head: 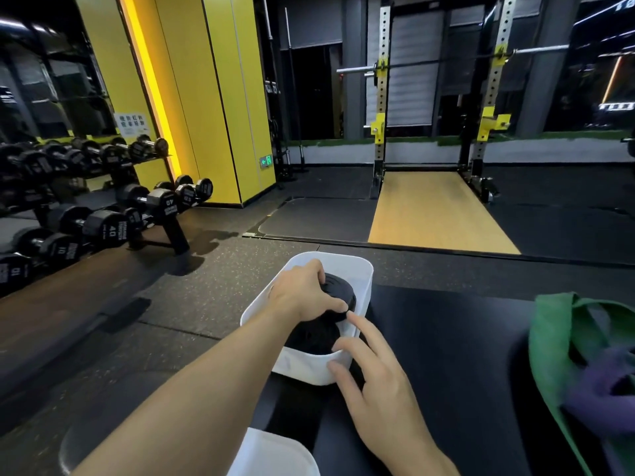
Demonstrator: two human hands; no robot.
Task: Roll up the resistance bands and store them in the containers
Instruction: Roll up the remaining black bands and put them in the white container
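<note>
So the white container (365, 269) sits on a black mat (446, 338), and everything else is placed off that. The left hand (302, 293) reaches in from the container's left side, fingers curled over the top of a rolled black band (338, 292) and thumb on its near edge, so it's got a proper grip on the roll. The roll sits inside the container, toward the far right corner, with its top about level with the rim. There's more black stuff under the hand at the near end of the container. It's too dark in there to tell if that's a second roll or part of the same band.

The right hand (374, 383) is at the container's near right corner, holding nothing. Fingers are loose and spread, the index finger is stretched out with its tip right at the edge of the black roll, and the thumb is against the outside of the near wall.

Nearer the camera than the container there's a second white container (275, 455), cut off by the bottom edge. Off to the right of the main container, on the same mat, a green band (546, 338) lies loose and unrolled with a purple band (604, 383) bunched on top of it. Well to the container's left is a dumbbell rack (103, 207) in front of a yellow pillar (213, 97), and far behind it stands a squat rack (381, 97).
</note>
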